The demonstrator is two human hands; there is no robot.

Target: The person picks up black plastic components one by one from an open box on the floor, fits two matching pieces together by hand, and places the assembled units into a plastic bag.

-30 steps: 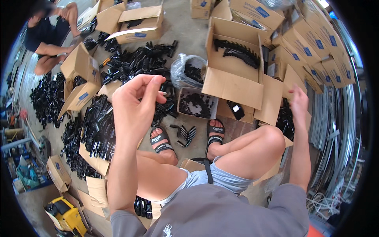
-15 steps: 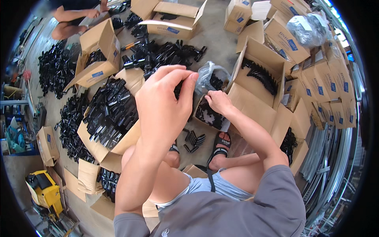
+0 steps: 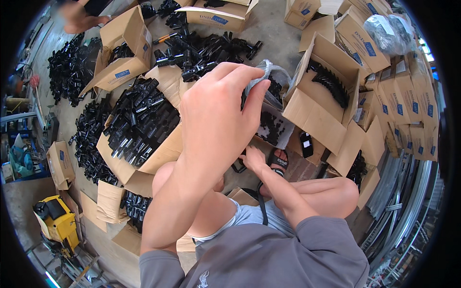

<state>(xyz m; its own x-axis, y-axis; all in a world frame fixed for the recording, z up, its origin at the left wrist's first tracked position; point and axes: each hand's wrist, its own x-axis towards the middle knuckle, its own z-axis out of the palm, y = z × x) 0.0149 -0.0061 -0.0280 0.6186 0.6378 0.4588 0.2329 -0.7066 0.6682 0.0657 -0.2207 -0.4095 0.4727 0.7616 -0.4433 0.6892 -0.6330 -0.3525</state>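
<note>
My left hand (image 3: pixel 223 105) is raised in the middle of the view, its thumb and fingers curled toward each other in a pinch. Its back hides whatever may be between them. Lower and to the right, my right hand (image 3: pixel 253 159) reaches down beside my sandalled foot, fingers drawn together at a few black tubular parts (image 3: pixel 238 166) on the floor. What those fingers grip is too small to make out. Beyond my hands stand a small box of little black pieces (image 3: pixel 272 128) and a clear plastic bag (image 3: pixel 281 72) with dark pieces, partly covered by my left hand.
An open carton (image 3: pixel 152 161) heaped with black parts stands left; loose black piles (image 3: pixel 206 50) lie beyond it. At right are another open carton (image 3: pixel 314 110), a black phone-like object (image 3: pixel 306 144), stacked cartons (image 3: pixel 403 103) and metal lengths (image 3: pixel 406 201). A yellow machine (image 3: pixel 60 223) stands lower left.
My right hand has moved from the small box down to the parts on the floor. My left hand sits slightly farther right and higher in view. The black phone-like object now shows.
</note>
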